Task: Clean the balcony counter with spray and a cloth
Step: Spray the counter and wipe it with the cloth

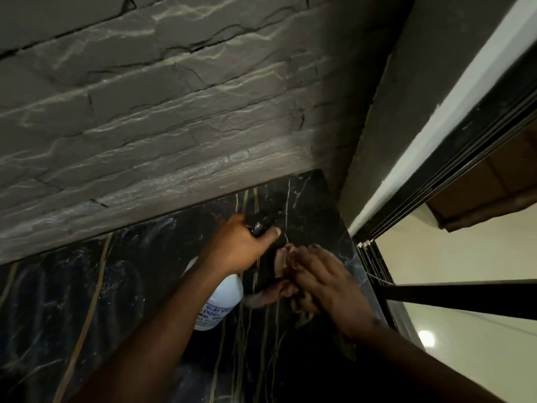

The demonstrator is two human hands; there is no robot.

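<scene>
The counter (122, 274) is black marble with gold and white veins. It runs from the lower left up to a corner by the wall. My left hand (241, 245) grips the black trigger head of a white spray bottle (223, 301), whose nozzle points toward the counter's far right corner. The bottle's body hangs below my wrist with blue lettering on it. My right hand (322, 283) lies on the counter near its right edge, fingers curled over a dark brownish cloth (279, 266) that shows in front of and under the fingers.
A rough grey stone-brick wall (145, 117) rises straight behind the counter. A plain grey column (386, 106) closes the right corner. Right of the counter's edge run black sliding-door tracks (453, 170), a black rail (465, 295), and a cream floor far below.
</scene>
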